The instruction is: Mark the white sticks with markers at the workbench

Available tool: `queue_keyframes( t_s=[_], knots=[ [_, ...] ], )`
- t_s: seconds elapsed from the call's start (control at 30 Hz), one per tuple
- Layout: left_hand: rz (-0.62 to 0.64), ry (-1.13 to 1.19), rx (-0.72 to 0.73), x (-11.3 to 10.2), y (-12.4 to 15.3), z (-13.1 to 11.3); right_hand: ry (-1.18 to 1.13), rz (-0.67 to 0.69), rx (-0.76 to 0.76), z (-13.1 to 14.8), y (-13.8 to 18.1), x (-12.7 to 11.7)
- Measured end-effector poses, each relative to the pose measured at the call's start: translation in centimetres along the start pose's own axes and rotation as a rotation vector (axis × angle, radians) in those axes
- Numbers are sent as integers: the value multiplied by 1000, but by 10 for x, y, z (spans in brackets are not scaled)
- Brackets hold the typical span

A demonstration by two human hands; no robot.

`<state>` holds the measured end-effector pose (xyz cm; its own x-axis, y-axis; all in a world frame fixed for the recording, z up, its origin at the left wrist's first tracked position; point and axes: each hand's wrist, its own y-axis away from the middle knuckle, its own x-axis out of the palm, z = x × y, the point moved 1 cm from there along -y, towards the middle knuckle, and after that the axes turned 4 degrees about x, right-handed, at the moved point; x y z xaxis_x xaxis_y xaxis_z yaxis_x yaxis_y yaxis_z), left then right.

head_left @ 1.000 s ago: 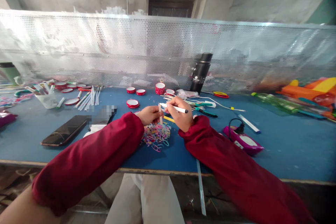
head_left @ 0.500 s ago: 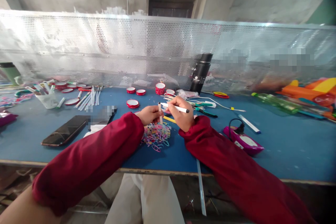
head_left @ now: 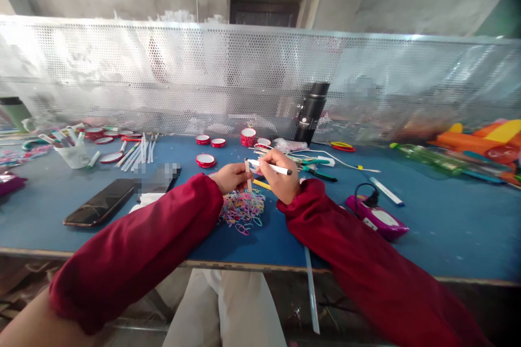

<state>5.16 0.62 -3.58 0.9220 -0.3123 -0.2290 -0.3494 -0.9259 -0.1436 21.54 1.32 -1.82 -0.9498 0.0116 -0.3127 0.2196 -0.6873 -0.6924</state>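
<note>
My left hand point(head_left: 230, 177) is closed around a thin pale stick point(head_left: 248, 172) held upright. My right hand point(head_left: 281, 175) grips a white pen with a black tip point(head_left: 271, 167), lying almost level, its near end touching the top of the stick. Both hands hover just above a heap of small coloured rubber bands point(head_left: 242, 210) on the blue table point(head_left: 439, 222). Both forearms wear dark red sleeves.
A black phone point(head_left: 101, 201) lies at the left, a purple device with a cable point(head_left: 378, 217) at the right. Red lids point(head_left: 205, 160), white sticks point(head_left: 136, 154), a clear cup point(head_left: 75, 154), a black flask point(head_left: 311, 113), pliers point(head_left: 317, 172) and a perforated metal screen point(head_left: 163, 76) stand behind.
Almost nothing has moved; the pen in my right hand has shifted by a hair against the stick.
</note>
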Motion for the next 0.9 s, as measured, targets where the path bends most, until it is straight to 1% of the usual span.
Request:
queue_keyframes(
  t_s=[0.13,0.3,0.53,0.63,0.73,0.8,0.9],
  knots=[
    [4,-3,-4,0,0,0,1,-13,-2,1,0,-1],
    [3,2,-4,0,0,0,1,12,-2,1,0,0],
    [10,-12,-22,0,0,-1,6,7,9,1,0,-1],
    [-13,-13,-16,-1,3,-6,17,-50,-10,3,-1,-3],
    [-20,42,9,-2,7,-13,-65,-112,1,6,-1,-4],
    [22,85,19,-1,9,-16,-117,-87,29,7,-2,-3],
    [140,115,46,1,11,-17,-125,-37,52,5,-1,0]
  ],
)
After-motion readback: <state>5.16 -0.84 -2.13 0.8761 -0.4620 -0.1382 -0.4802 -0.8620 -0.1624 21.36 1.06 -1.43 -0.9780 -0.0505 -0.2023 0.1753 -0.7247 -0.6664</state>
